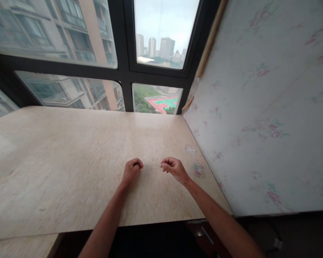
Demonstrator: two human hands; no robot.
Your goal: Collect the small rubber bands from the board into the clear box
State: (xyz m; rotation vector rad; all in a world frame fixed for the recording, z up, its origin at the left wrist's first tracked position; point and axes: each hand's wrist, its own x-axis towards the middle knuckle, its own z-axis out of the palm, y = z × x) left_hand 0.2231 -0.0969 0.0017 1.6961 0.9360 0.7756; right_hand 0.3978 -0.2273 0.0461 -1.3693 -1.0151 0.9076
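Pinching yellowish bit (160, 165), my right hand (174, 168); left hand (131, 169) curled, contents unclear. Likely positioning step; next needs steadiness.

Counter (56, 161) open left of the left hand (131, 169), room for a low slide. Far side also open, until the window frame (70, 70) stops it. Gap between left and right hand (177, 171) is narrow but passable; tiny speck (153, 159) on the surface there. Right side tight: near clear box (198, 169) just beside the right wrist, far clear box (190, 149) beyond, then wall (244, 107) blocks. Over the boxes, free from above. Near edge: both forearms (110, 208) cross, with a gap between them.
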